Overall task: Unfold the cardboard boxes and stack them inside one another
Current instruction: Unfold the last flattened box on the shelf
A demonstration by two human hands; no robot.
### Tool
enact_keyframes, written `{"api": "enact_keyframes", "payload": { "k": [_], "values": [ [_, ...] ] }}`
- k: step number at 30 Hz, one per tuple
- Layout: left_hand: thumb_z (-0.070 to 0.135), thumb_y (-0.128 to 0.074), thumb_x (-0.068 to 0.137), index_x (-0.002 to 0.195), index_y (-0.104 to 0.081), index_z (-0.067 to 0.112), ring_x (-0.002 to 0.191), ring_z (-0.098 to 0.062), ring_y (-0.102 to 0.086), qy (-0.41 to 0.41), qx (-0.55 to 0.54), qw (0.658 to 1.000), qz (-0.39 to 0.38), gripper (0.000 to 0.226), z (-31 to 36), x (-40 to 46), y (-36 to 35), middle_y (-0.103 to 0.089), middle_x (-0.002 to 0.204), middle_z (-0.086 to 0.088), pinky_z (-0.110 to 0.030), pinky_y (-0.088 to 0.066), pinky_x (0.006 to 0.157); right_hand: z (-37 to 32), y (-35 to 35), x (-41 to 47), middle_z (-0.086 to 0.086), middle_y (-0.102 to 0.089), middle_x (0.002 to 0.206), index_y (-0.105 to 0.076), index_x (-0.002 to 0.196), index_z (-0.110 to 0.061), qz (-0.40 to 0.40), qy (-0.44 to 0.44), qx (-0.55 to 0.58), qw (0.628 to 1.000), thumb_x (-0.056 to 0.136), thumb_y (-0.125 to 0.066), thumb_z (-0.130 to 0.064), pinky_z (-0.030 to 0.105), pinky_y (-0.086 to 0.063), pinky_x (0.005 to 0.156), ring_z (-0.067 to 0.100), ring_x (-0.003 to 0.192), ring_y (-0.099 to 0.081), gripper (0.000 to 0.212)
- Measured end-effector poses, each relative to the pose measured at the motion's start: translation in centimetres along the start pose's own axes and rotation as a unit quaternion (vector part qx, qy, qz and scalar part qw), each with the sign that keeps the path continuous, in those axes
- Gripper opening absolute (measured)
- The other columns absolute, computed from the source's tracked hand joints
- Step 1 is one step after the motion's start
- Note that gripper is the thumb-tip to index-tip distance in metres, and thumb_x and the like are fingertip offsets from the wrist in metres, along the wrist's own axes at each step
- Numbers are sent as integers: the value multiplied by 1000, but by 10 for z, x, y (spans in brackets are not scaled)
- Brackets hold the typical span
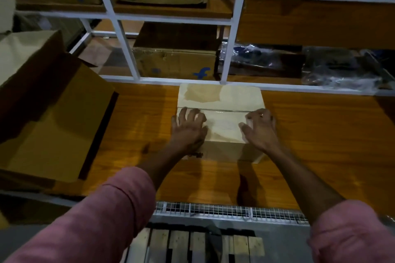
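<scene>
Resting both spread hands, left [190,127] and right [259,128], on the small taped box [221,100] mid-worktop [320,134], the person had nested nothing in the open box [49,113] to its left.

— What's on your bench?
— On the glossy orange-brown wooden bench top [310,134], a small pale closed cardboard box [220,100] sits mid-way at the back. A large open brown cardboard box [49,117] lies at my left.
</scene>
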State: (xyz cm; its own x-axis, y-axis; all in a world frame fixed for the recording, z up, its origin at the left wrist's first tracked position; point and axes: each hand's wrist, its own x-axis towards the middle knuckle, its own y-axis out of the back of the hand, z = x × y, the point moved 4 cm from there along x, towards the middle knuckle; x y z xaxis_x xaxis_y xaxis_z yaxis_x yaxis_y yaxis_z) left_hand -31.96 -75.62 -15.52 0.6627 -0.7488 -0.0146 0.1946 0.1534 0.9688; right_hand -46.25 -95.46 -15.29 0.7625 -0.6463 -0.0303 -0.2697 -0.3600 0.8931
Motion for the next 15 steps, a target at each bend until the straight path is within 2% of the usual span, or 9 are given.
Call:
{"api": "enact_keyframes", "payload": {
  "k": [3,5,7,9,12,13,15],
  "values": [
    [59,-50,98,152,-29,26,150,-43,-14,157,-69,985,9,66,-13,30,2,-12,165,-17,-59,-21,119,3,1,27,9,-17,156,-37,144,-24,2,-60,49,997,92,-63,-58,51,-42,109,39,139,-33,67],
    [60,-53,97,157,-17,24,142,-49,-30,221,-153,963,-4,80,-25,48,-2,-19,160,-25,-61,-32,115,10,-2,45,12,-18,160,-24,154,-27,-22,-93,83,992,89,-63,-65,54,-44,108,42,140,-37,85],
    [59,-57,95,158,-14,19,132,-48,-43,213,-194,957,4,86,-31,55,-2,-35,150,-27,-59,-42,108,15,-3,53,15,-29,159,-20,158,-27,-21,-96,106,989,87,-64,-67,55,-42,110,42,141,-36,93],
    [67,-55,89,158,-18,16,128,-47,-46,191,-213,957,44,93,-34,57,4,-40,145,-26,-55,-44,105,16,1,55,13,-33,160,-20,160,-25,14,-74,145,987,88,-69,-59,55,-38,112,39,144,-33,94],
    [77,-42,80,160,-18,10,127,-42,-45,138,-250,949,133,108,-32,52,16,-40,145,-28,-43,-39,101,10,13,49,8,-27,165,-16,163,-23,69,-27,210,975,90,-76,-36,49,-32,118,31,149,-26,95],
    [73,-45,80,161,-15,9,129,-41,-44,118,-268,943,161,107,-31,49,20,-38,148,-28,-41,-37,101,8,19,46,6,-24,166,-12,163,-22,85,-18,232,969,90,-78,-26,47,-30,119,28,151,-23,98],
    [59,-60,82,162,-7,16,133,-38,-38,86,-307,927,196,105,-28,41,27,-30,153,-22,-45,-36,106,7,29,39,2,-19,167,-5,164,-23,107,-12,274,956,86,-79,-9,46,-29,121,23,153,-19,108]
  ]
}}
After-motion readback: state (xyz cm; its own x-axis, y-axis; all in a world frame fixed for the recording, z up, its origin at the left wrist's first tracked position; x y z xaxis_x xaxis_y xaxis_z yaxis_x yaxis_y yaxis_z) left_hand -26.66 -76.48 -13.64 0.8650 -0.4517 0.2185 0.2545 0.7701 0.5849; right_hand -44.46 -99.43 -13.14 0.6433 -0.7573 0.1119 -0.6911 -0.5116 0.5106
